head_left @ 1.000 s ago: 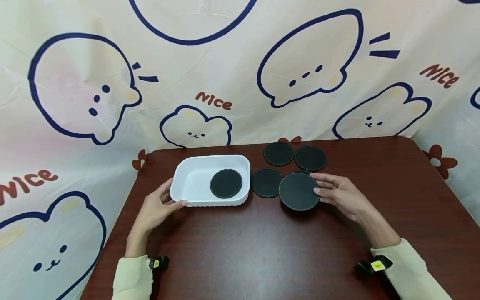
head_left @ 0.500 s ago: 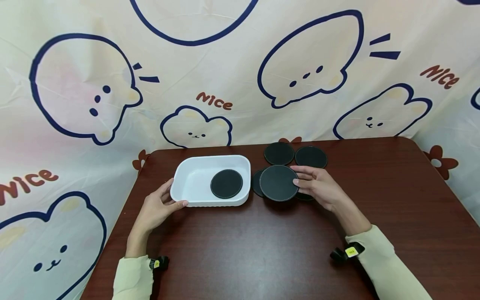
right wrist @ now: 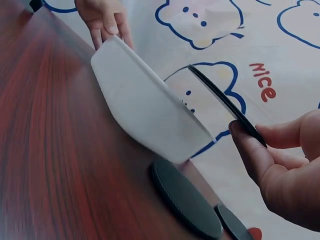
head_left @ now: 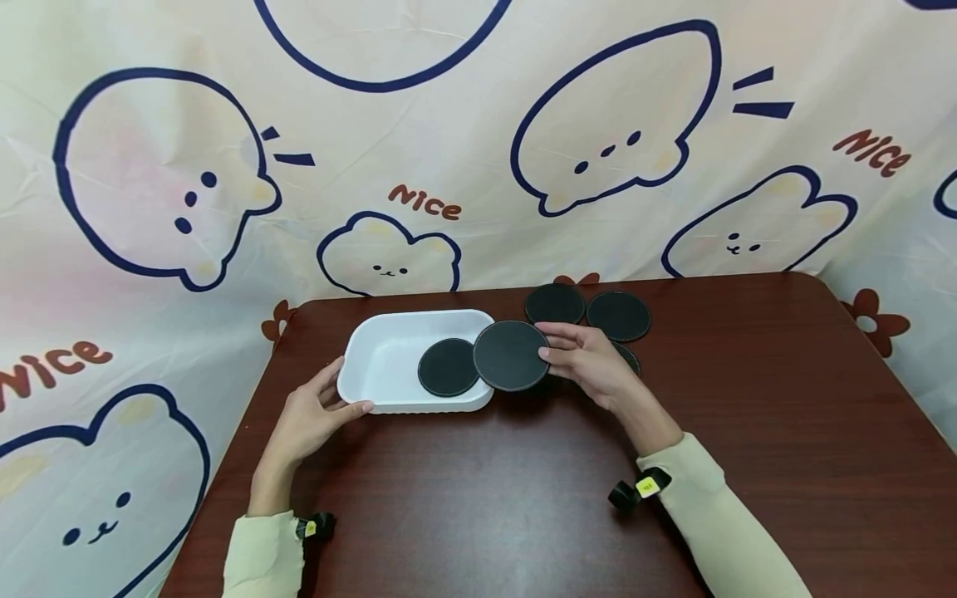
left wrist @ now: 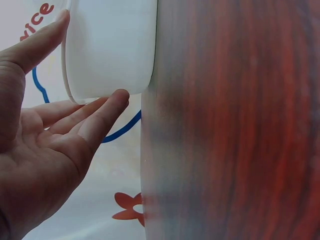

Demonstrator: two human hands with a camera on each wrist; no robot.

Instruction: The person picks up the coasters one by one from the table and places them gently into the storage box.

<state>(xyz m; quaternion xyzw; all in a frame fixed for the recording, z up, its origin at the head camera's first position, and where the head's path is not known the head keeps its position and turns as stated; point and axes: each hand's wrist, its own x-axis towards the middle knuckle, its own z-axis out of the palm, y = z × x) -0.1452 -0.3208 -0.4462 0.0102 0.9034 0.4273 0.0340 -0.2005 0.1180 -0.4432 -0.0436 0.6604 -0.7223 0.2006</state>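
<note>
A white plastic tray lies on the table, one round black coaster inside it toward the right end. My left hand holds the tray's left end, thumb at the front rim and fingers against the end wall; the left wrist view gives this tray wall up close. Between thumb and fingers, my right hand pinches the edge of a second black coaster. Seen edge-on in the right wrist view, this held coaster is raised above the rim. From the head, it overlaps the tray's right end.
Behind the right hand lie more black coasters: one at the back, another to its right, and a third partly hidden coaster. The brown wooden table ends at a patterned cloth backdrop.
My right hand has carried its coaster leftward, from over the other coasters to the tray's right end. The left hand and the tray stay in place.
</note>
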